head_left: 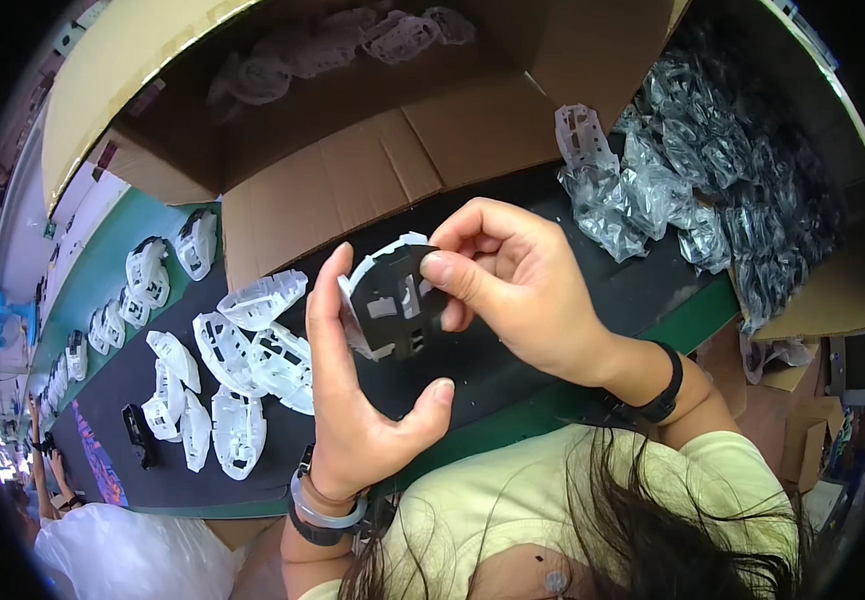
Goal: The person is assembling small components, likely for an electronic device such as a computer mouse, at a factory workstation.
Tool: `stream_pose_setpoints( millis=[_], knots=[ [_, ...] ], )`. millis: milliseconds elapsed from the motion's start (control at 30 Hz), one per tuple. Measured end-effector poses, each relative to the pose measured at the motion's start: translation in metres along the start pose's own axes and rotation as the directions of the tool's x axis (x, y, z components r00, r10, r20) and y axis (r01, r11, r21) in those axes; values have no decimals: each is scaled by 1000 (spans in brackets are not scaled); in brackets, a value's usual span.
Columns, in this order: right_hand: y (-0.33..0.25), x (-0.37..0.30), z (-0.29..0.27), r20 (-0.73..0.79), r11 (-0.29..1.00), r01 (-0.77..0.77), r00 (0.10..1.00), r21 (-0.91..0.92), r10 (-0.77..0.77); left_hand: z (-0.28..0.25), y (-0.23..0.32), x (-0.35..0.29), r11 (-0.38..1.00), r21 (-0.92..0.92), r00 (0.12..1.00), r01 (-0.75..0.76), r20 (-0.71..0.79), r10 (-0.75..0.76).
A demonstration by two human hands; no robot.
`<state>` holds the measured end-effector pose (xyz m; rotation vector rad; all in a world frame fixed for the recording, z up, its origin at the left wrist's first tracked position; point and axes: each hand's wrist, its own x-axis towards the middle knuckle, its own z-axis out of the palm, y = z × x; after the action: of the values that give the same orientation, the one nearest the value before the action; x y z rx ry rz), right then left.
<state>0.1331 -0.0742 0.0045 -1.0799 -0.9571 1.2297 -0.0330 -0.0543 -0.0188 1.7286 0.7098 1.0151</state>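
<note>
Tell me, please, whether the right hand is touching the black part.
Touching: the head view shows the right hand with its thumb pressed on the black part.

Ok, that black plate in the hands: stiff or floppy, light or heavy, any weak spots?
Likely stiff: the black plate shows no obvious sag in the right hand's edge pinch. Probably light: it looks thin, with openings cut through. The narrow strip between the two larger openings might be the fragile part.

Looks down from head height through 1 wide fisheye, close above left hand (365, 430) and right hand (528, 292).
</note>
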Motion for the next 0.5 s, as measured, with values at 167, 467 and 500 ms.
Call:
stream_pose_setpoints(
  millis=[167,467,500],
  knots=[
    [5,8,-5,-29,948,94,994,-304,-108,11,-2,1,953,-298,962,49,-242,-125],
    [28,6,-6,278,999,37,960,-4,-34,-1,-13,4,939,-338,994,69,-58,-93],
    [27,4,-7,274,991,104,959,-84,-77,-3,-13,2,934,-336,991,122,-10,-133]
  ],
)
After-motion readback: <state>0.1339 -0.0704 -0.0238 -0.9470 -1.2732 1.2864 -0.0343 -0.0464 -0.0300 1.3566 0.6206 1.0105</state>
